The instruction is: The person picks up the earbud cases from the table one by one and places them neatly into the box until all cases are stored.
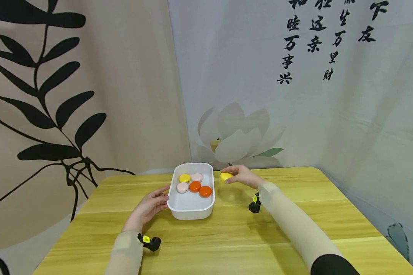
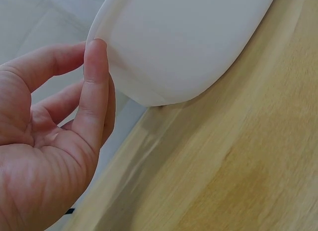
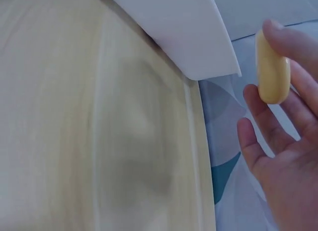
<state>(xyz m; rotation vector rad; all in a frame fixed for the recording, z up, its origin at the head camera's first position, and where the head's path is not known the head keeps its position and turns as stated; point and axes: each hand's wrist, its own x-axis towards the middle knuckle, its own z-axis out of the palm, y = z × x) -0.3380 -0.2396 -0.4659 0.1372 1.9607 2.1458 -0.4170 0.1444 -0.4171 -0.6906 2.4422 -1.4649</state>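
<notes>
A white plastic tray with rounded corners stands near the table's far edge. Inside it lie a yellow disc, two pale pink discs and two orange discs, all thick and rounded. Outside the tray's left wall is my left hand, its fingers touching the wall near the rim, as the left wrist view also shows. Just right of the tray, above the table, my right hand pinches another yellow disc between thumb and fingers. Its flat side is partly covered by the thumb.
The light wooden table carries the tray. Behind it hangs a printed cloth with dark leaves, a pale lotus and black writing. A small black camera sits on each wrist.
</notes>
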